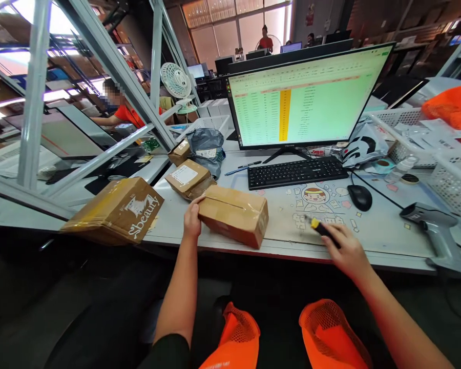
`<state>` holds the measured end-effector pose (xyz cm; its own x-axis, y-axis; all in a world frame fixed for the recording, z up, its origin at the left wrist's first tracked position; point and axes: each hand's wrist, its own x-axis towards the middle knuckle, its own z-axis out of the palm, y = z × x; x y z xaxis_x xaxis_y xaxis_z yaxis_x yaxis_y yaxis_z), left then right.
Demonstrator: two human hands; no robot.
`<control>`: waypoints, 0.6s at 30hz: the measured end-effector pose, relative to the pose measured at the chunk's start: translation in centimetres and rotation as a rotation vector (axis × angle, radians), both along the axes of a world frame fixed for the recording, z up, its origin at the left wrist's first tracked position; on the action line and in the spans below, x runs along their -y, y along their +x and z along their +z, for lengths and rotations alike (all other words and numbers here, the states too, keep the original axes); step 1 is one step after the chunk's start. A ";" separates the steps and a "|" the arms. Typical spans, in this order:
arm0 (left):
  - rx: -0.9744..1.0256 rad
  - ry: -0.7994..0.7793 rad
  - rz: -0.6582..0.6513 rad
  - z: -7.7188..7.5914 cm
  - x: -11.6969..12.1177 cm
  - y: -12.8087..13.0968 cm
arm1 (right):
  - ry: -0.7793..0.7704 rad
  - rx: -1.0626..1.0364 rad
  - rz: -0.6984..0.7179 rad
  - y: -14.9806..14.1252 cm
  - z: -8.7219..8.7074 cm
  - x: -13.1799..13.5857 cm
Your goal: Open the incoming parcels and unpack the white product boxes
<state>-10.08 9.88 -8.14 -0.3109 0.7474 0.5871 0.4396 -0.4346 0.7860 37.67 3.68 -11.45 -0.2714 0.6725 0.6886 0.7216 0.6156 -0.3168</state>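
Observation:
A taped brown cardboard box (234,214) lies on the desk (384,230) in front of me. My left hand (192,219) grips its left end, fingers curled round the edge. My right hand (346,249) is closed on a black and yellow utility knife (320,226), held just above the printed desk mat, to the right of the box and apart from it.
A larger box marked "Sbeauty" (117,211) overhangs the desk's left edge. Smaller parcels (188,178) and a grey mailer bag (206,146) lie behind. Keyboard (296,171), mouse (360,197), monitor (307,100), barcode scanner (438,233) and white baskets (453,179) fill the right. A person sits far left.

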 end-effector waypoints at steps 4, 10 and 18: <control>-0.172 0.137 0.211 0.6 0.1 3.8 | -0.012 0.068 0.318 -5.6 4.0 3.0; -0.700 0.319 0.038 0.1 7.0 11.2 | -0.003 0.128 0.358 -8.3 6.3 1.5; -0.677 0.362 0.107 0.2 7.1 12.8 | -0.016 0.179 0.325 -5.9 6.8 -4.1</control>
<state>2.71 2.79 -7.99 0.1431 0.4585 0.8771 0.8275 -0.5416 0.1481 31.76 7.79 -4.63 -0.5874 0.5421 0.6009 0.5342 0.8175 -0.2152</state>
